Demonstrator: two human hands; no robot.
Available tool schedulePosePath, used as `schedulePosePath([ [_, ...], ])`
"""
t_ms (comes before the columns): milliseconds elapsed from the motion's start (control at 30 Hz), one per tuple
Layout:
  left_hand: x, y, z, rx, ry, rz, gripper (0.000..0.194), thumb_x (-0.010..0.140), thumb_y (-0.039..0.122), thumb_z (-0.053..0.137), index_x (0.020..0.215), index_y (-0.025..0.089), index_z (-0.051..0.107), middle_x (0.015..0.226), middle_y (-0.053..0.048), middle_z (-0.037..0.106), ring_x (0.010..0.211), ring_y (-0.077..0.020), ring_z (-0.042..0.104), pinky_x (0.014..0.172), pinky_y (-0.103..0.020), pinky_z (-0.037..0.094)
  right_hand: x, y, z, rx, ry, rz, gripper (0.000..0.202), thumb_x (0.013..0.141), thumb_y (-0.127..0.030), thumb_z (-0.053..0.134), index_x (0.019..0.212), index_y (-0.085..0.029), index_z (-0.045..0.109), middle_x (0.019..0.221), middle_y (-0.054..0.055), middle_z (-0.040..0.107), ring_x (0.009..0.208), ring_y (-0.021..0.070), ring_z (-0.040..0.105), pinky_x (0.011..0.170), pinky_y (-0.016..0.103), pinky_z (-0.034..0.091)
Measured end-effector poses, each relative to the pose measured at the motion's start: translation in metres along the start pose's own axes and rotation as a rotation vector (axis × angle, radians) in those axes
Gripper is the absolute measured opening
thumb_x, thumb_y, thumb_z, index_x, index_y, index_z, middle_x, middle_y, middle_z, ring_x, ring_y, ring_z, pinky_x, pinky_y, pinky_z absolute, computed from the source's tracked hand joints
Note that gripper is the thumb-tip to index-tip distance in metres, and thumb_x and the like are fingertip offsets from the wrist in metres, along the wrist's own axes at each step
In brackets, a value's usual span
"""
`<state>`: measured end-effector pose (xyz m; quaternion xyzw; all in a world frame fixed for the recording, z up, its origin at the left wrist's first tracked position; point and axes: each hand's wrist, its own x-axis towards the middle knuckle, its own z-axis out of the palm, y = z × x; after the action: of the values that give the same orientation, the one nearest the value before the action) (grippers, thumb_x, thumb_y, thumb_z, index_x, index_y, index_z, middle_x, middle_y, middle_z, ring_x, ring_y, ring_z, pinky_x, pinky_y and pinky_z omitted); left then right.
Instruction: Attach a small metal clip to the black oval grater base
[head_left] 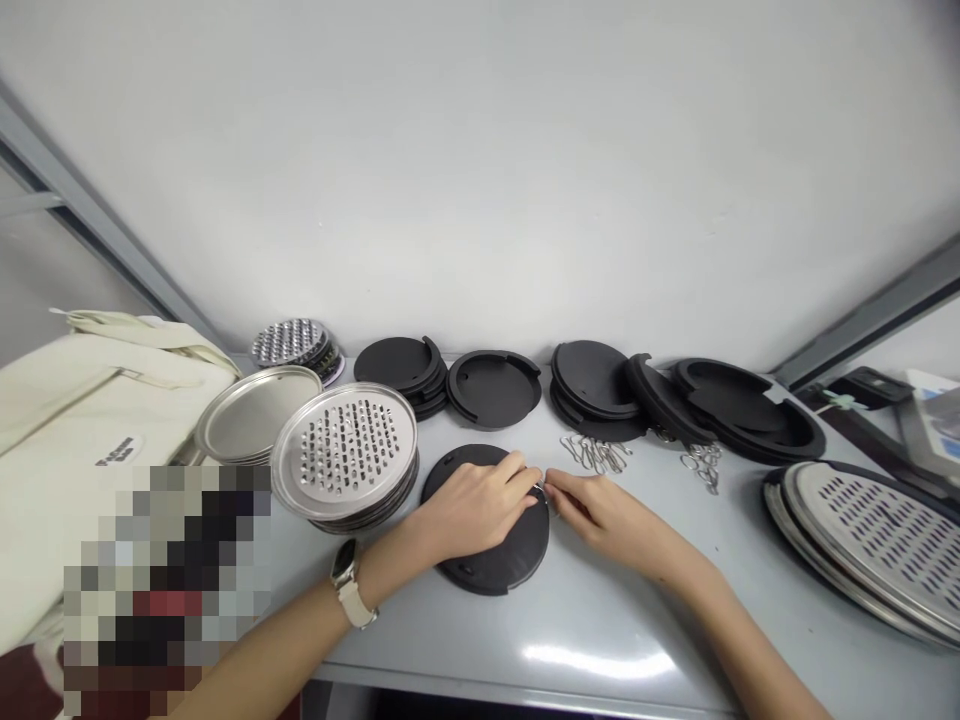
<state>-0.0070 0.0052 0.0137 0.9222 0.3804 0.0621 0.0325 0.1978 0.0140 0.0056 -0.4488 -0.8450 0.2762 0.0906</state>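
Observation:
A round black plastic disc (pixel 491 575) with a raised partial rim lies flat on the table before me. Over it is my left hand (pixel 480 505), its fingers closed at the disc's right edge. From the right comes my right hand (pixel 589 505), thumb and forefinger pinched together at the same spot. Between both sets of fingertips shows a bit of a small metal wire clip (pixel 541 488), mostly hidden by the fingers. Similar wire clips (pixel 596 453) lie in a loose pile just behind my right hand.
Stacked metal grater discs (pixel 345 450) and plain metal discs (pixel 262 415) stand at left, beside a cream bag (pixel 97 420). More black discs (pixel 495 388) line the wall. More clips (pixel 703 465) lie right of centre. Large slotted plates (pixel 885 540) are at far right.

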Motion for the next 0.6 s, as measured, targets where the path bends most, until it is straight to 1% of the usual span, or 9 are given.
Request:
schedulePosePath([
  [133,-0.0003,-0.0005,0.0011,-0.006,0.004,0.004,0.029,0.099,0.031,0.025,0.117,0.019,0.044,0.102,-0.005,0.050,0.071,-0.0133,0.057,0.053,-0.026,0.045,0.0003,-0.0002,-0.0017,-0.004,0.008,-0.003,0.027,0.096,-0.027,0.030,0.075,-0.020,0.046,0.059,-0.003,0.050,0.050,0.0113,0.043,0.052,0.025,0.029],
  [300,-0.0005,-0.0006,0.0015,-0.013,0.004,0.009,0.029,0.099,0.031,0.026,0.118,0.018,0.044,0.103,-0.005,0.050,0.072,-0.0130,0.058,0.055,-0.026,0.046,0.0013,0.0018,-0.0016,-0.013,0.029,-0.010,0.027,0.096,-0.026,0.031,0.073,-0.020,0.045,0.058,-0.003,0.049,0.050,0.0110,0.041,0.052,0.025,0.029],
  [433,-0.0001,-0.0002,0.0013,0.003,0.006,0.012,0.029,0.099,0.030,0.026,0.118,0.018,0.044,0.104,-0.006,0.050,0.072,-0.0130,0.058,0.054,-0.025,0.046,0.0012,0.0038,-0.0022,-0.004,0.053,-0.015,0.027,0.096,-0.028,0.031,0.072,-0.021,0.042,0.057,-0.005,0.044,0.049,0.0106,0.038,0.052,0.024,0.029],
  [533,-0.0003,-0.0006,0.0017,0.010,0.006,0.015,0.030,0.099,0.031,0.025,0.120,0.018,0.044,0.104,-0.005,0.050,0.072,-0.0134,0.058,0.054,-0.026,0.046,0.0009,0.0035,-0.0017,0.004,0.043,-0.016,0.027,0.096,-0.028,0.031,0.071,-0.021,0.041,0.055,-0.005,0.042,0.048,0.0103,0.037,0.051,0.023,0.029],
  [600,-0.0005,-0.0008,0.0019,0.010,0.008,0.013,0.031,0.099,0.031,0.025,0.121,0.018,0.043,0.104,-0.005,0.050,0.072,-0.0138,0.058,0.054,-0.027,0.047,0.0010,0.0022,0.0004,0.007,0.034,-0.015,0.028,0.096,-0.028,0.030,0.072,-0.021,0.042,0.056,-0.005,0.044,0.048,0.0103,0.038,0.051,0.023,0.028],
])
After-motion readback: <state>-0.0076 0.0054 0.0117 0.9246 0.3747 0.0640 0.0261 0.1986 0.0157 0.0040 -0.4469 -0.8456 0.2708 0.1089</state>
